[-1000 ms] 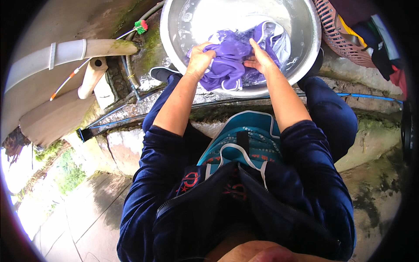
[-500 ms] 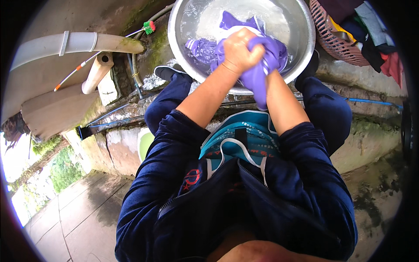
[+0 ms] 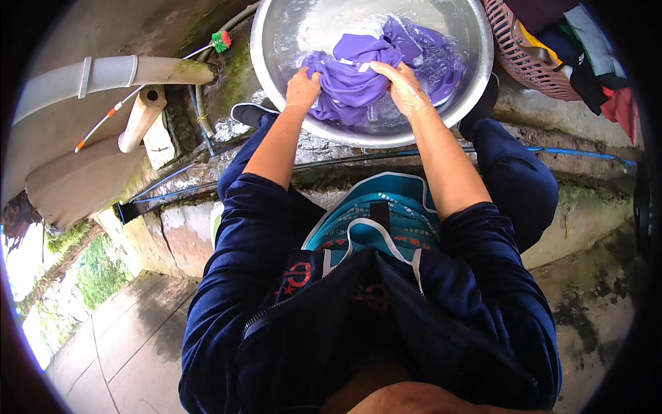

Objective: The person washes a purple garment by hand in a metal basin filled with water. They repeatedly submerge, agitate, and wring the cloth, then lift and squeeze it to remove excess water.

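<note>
A wet purple garment with white trim (image 3: 355,86) lies bunched in a wide metal basin (image 3: 314,131) of water between my feet. At the basin's left side, my left hand (image 3: 303,88) is closed on one edge of the garment. My right hand (image 3: 404,90) grips the cloth at its middle right, thumb on top and the other fingers partly hidden beneath. Between the two hands the fabric is spread in loose folds. Its far right part trails in the water.
A pink plastic basket (image 3: 531,58) heaped with dark, grey and red clothes stands right of the basin. To the left are a thick pale pipe (image 3: 110,72), a shorter pipe stub (image 3: 143,117) and a thin striped stick (image 3: 110,114). A blue hose (image 3: 579,156) runs along the stone ledge.
My hands were together, squeezing the twisted purple garment above the basin's near side. Now they are apart, and the garment is lowered and loosened into the water.
</note>
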`<state>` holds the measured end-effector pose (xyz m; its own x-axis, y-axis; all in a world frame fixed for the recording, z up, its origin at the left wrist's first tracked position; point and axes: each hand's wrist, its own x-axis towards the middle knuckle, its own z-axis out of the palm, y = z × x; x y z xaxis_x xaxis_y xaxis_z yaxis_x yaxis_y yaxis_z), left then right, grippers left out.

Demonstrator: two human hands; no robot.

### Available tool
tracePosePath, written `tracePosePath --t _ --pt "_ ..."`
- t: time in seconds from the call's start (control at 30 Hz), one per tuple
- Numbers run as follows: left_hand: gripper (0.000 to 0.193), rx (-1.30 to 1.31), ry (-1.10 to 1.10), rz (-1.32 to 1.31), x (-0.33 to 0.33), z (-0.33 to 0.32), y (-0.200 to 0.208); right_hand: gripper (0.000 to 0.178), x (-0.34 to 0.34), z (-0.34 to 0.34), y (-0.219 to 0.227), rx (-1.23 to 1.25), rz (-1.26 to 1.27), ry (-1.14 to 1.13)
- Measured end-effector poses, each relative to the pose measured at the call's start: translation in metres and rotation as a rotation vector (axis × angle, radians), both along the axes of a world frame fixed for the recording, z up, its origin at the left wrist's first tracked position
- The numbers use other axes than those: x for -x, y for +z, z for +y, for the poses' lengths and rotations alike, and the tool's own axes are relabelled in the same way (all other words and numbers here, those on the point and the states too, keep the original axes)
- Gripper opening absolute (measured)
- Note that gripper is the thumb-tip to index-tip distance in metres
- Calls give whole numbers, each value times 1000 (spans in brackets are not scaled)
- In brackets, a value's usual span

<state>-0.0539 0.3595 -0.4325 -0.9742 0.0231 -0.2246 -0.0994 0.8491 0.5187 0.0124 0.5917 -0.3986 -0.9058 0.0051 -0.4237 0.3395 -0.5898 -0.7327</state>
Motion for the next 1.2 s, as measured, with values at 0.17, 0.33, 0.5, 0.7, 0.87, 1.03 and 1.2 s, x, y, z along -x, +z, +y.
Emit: tracePosePath --t 0.17,0.33,0.5,0.7,0.87,1.03,1.2 --pt "66 -131 -195 20 10 11 5 48 -6 11 -33 50 -208 108" --pt "93 106 -679 -118 0 81 -13 63 -6 21 -77 175 -415 103" --pt "80 543 -747 -169 -14 113 -54 74 -13 37 -113 109 -575 20" --pt "70 619 -704 -350 19 112 -117 89 -2 42 -125 94 -524 52" --pt "47 525 -804 -136 40 87 -133 95 11 25 -132 150 -564 127" --pt "33 -108 -318 -237 34 66 -65 101 17 3 -111 184 -674 62" --pt "19 -418 -459 92 -20 75 39 93 21 -5 -70 422 -529 44"
